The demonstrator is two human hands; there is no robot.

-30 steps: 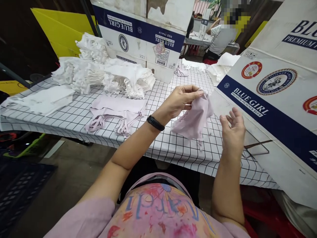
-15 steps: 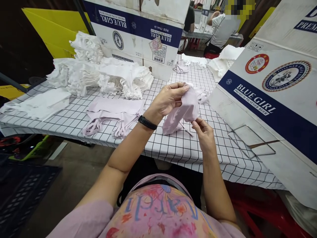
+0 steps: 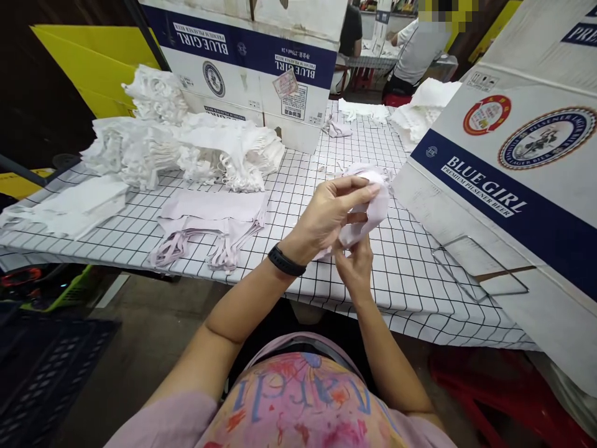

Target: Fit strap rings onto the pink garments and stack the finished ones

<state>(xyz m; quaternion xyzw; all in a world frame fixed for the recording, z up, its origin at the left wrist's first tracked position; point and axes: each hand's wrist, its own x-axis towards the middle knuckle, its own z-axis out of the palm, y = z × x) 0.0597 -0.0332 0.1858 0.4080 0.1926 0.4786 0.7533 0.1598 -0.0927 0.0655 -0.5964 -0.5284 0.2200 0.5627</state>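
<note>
My left hand (image 3: 330, 213), with a black band at the wrist, is closed round a small pale pink garment (image 3: 372, 205) held above the checked tablecloth (image 3: 303, 186). Just below it, my right hand (image 3: 355, 266) pinches the lower part of the same garment, fingers together. The cloth is bunched between both hands and partly hidden by my left fingers. A flat stack of pale pink garments (image 3: 212, 218) with dangling straps lies on the table to the left of my hands.
Heaps of white garments (image 3: 186, 146) fill the table's far left. A Blue Girl carton (image 3: 252, 56) stands at the back, another large carton (image 3: 517, 180) leans at the right. A seated person (image 3: 420, 50) works at a far table. A dark crate (image 3: 41, 367) sits on the floor.
My right hand, open and apart from the cloth a second ago, has moved left under my left hand and closed on the garment, which is now bunched up tighter between both hands.
</note>
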